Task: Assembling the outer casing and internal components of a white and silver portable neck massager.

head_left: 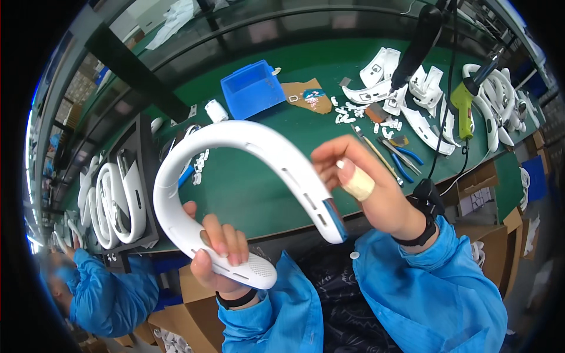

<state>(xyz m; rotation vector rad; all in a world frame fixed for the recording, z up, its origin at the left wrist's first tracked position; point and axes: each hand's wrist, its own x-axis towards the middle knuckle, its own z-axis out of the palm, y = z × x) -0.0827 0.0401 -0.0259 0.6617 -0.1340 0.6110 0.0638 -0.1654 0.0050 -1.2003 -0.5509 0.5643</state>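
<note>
I hold a white U-shaped neck fan point(247, 141) up in front of me over the green workbench point(253, 188). My left hand point(219, 250) is closed around its lower left arm, near the perforated end. My right hand point(368, 185), with tape wrapped on one finger, touches the fan's other arm close to its blue-tipped end, fingers pinched against the shell. Both forearms wear blue sleeves and black wrist straps.
A blue plastic bin point(253, 88) stands at the back of the bench. White shell parts point(412, 88), small clips, blue-handled pliers point(406, 159) and a green-handled tool point(463, 106) lie to the right. A black tray point(138, 194) of finished fans sits left. Another person in blue point(100, 294) works lower left.
</note>
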